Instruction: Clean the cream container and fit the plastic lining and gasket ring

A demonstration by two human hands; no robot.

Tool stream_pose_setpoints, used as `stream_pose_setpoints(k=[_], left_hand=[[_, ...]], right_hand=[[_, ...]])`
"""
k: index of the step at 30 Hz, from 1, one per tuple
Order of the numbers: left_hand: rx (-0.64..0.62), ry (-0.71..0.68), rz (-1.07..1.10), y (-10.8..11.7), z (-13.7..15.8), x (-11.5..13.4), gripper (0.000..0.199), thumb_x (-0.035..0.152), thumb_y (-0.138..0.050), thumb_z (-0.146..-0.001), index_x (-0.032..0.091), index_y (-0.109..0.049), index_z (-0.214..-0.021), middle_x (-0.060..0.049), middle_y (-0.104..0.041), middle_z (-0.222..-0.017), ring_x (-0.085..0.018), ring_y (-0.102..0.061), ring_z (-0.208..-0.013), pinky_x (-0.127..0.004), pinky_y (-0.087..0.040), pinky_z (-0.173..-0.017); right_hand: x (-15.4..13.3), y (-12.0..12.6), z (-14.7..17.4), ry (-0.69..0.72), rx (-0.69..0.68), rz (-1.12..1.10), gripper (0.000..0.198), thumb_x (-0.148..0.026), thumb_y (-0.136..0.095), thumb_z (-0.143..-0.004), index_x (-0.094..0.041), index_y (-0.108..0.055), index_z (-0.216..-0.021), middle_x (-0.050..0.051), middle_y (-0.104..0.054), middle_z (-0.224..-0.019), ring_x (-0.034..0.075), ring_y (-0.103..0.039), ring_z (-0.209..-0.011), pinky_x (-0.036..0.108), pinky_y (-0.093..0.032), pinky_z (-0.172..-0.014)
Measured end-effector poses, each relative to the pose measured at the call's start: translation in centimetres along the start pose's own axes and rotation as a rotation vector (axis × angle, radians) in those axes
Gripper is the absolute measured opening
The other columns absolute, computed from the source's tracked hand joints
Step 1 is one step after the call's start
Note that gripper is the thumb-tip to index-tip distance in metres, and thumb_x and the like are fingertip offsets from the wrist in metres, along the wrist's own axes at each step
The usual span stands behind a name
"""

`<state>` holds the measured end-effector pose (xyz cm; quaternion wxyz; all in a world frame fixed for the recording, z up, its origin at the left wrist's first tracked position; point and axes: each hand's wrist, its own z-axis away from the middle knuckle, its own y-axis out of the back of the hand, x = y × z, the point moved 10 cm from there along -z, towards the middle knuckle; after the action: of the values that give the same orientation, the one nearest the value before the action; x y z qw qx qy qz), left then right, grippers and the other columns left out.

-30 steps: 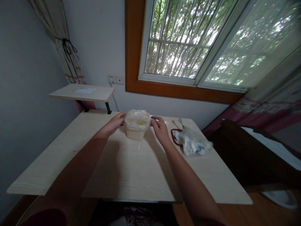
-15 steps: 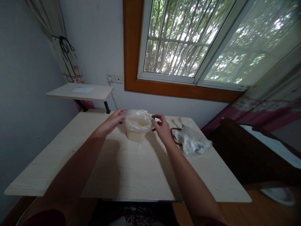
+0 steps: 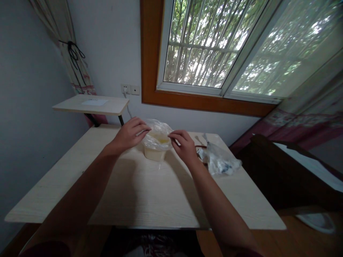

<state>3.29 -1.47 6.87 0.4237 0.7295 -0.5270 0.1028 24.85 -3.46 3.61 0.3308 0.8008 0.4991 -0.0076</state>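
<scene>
Plastic-wrapped tub (image 3: 155,151) upright btw hands

Both hands pinch thin clear plastic film (image 3: 157,132) over pale square plastic tub (image 3: 154,152) on light wood table (image 3: 150,192): left hand (image 3: 130,135), right hand (image 3: 184,146). Crumpled clear plastic bag (image 3: 220,160) just right.

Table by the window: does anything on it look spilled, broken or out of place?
Nothing looks spilled or broken. The left hand and right hand pinch the crumpled clear plastic film over a pale square tub on the light wooden table. A crumpled clear plastic bag lies to its right.
</scene>
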Motion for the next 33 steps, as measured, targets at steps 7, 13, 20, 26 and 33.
stream_pose_setpoints(k=[7,13,20,26,33], left_hand=[[-0.203,0.009,0.000,-3.2,-0.4,-1.0,0.021,0.032,-0.078,-0.078,0.026,-0.075,-0.098,-0.009,-0.067,-0.111,-0.029,-0.056,-0.117,-0.044,-0.036,-0.113],[-0.202,0.052,-0.014,-4.4,-0.1,-3.3,0.038,0.038,-0.078,-0.078,0.026,-0.072,-0.113,-0.010,-0.064,-0.128,-0.030,-0.053,-0.128,-0.045,-0.031,-0.118],[-0.330,0.097,-0.137,-6.3,-0.2,-4.9,0.068,0.053,-0.073,-0.080,0.023,-0.055,-0.139,-0.012,-0.052,-0.148,-0.031,-0.044,-0.141,-0.046,-0.030,-0.121],[-0.379,0.108,-0.212,-7.1,-0.4,-5.9,0.078,0.062,-0.063,-0.084,0.022,-0.043,-0.149,-0.013,-0.049,-0.151,-0.029,-0.047,-0.139,-0.042,-0.034,-0.118],[-0.365,0.089,-0.255,-7.3,-0.8,-5.7,0.076,0.060,-0.063,-0.085,0.019,-0.045,-0.147,-0.013,-0.050,-0.149,-0.028,-0.048,-0.139,-0.040,-0.034,-0.118]], right_hand=[[-0.2,-2.5,-0.6,-0.015,-0.208,0.031,0.017,-0.032,-0.061,-0.098,-0.028,-0.073,-0.108,0.007,-0.074,-0.112,0.023,-0.068,-0.106,0.042,-0.053,-0.097],[1.6,-2.1,-0.6,-0.154,-0.187,0.092,0.027,-0.038,-0.071,-0.091,-0.025,-0.072,-0.114,0.009,-0.073,-0.120,0.027,-0.066,-0.113,0.047,-0.051,-0.102],[3.5,-3.1,-0.1,-0.253,-0.263,0.073,0.049,-0.048,-0.072,-0.089,-0.021,-0.066,-0.130,0.015,-0.061,-0.141,0.030,-0.058,-0.129,0.050,-0.042,-0.113],[4.9,-3.4,0.7,-0.331,-0.221,-0.018,0.049,-0.058,-0.063,-0.092,-0.025,-0.069,-0.127,0.014,-0.055,-0.146,0.030,-0.054,-0.133,0.049,-0.045,-0.111],[5.4,-2.8,0.4,-0.390,-0.120,-0.092,0.056,-0.062,-0.050,-0.097,-0.019,-0.069,-0.127,0.017,-0.061,-0.134,0.029,-0.059,-0.123,0.041,-0.060,-0.089]])
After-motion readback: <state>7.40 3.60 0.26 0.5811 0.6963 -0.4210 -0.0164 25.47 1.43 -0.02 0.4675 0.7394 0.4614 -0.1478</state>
